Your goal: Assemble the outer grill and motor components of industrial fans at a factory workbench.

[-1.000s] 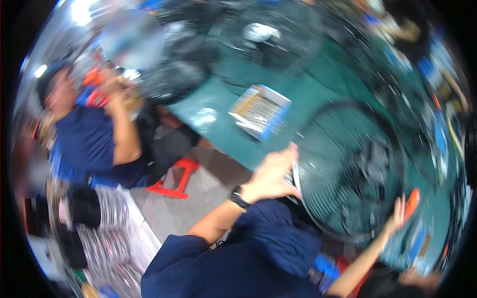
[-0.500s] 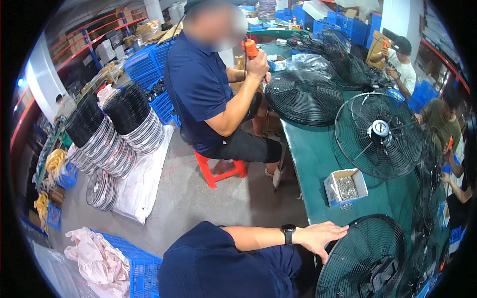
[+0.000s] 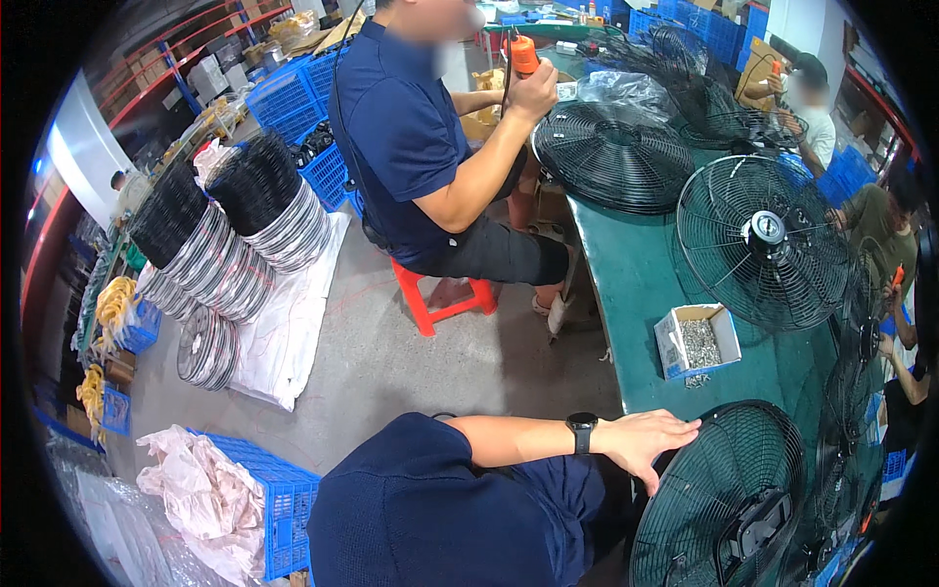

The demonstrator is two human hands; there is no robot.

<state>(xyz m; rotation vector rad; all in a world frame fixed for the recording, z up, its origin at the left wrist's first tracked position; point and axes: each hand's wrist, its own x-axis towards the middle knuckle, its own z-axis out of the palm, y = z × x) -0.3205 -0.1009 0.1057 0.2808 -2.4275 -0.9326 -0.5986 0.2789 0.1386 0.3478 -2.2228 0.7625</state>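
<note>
My left hand (image 3: 648,445), with a dark watch on its wrist, rests at the upper left rim of a black wire fan guard (image 3: 699,489). Its fingers are stretched out and the thumb stands apart. The guard leans at the table's near end, a dark plastic bracket (image 3: 758,528) at its middle. Beyond it a white carton (image 3: 670,344) of small metal screws stands on the green table (image 3: 611,264), a few screws spilled beside it. My right hand does not show.
Across the table corner a person in dark blue sits on a red stool (image 3: 421,303), holding an orange power screwdriver (image 3: 525,57). Stacked guards (image 3: 616,161) and another fan guard (image 3: 768,284) lie on the table. A blue crate (image 3: 289,509) stands left of me; wire-ring stacks (image 3: 210,264) lie beyond.
The view has shifted a little, so most things sit slightly further right. My left hand stays at the guard's rim. The seated person still holds the screwdriver up.
</note>
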